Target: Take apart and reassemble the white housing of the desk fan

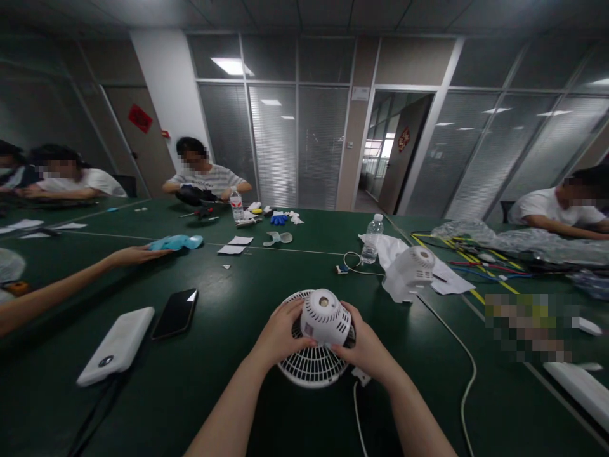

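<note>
Both my hands are wrapped round the white motor housing (328,320) of a small fan, near the table's front. My left hand (280,333) grips its left side, and my right hand (364,343) grips its right side. Beneath the housing lies a round white fan grille (311,371). A white cord (356,406) and a small white part (361,376) sit by my right wrist. To the right stands another white fan housing (409,273) with its own cord. My fingertips on the far side are partly hidden.
A co-worker's hand (136,255) holds a light-blue fan blade (175,243) at the left. A black phone (176,313) and a white power bank (117,346) lie there. Water bottles (372,238), cables (485,273) and plastic wrap (528,244) lie farther back. Other people sit round the table.
</note>
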